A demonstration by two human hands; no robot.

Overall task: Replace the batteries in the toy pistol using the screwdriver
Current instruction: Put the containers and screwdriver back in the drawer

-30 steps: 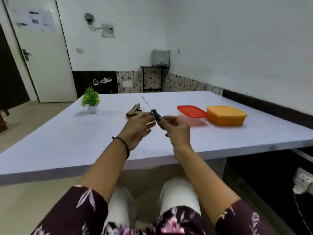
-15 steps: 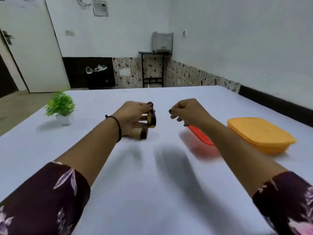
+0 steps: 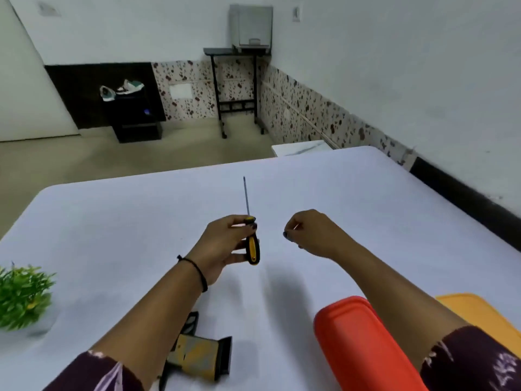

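My left hand [image 3: 225, 244] grips a screwdriver [image 3: 251, 244] by its yellow-and-black handle, held above the white table with the thin shaft pointing away from me. To the right, a short gap apart, my right hand [image 3: 313, 232] is curled with fingertips pinched together; whether something tiny sits between them I cannot tell. The toy pistol [image 3: 197, 355], tan and black, lies flat on the table near me, partly hidden under my left forearm.
A red-lidded container [image 3: 358, 340] sits under my right forearm, with an orange-lidded container [image 3: 479, 311] beside it at the right edge. A small green potted plant [image 3: 22, 294] stands at the left. The white table [image 3: 366, 198] stretches ahead.
The view has tipped down and forward, so the pistol and containers now appear close below my arms. The screwdriver passed from both hands to the left hand alone; my hands moved apart.
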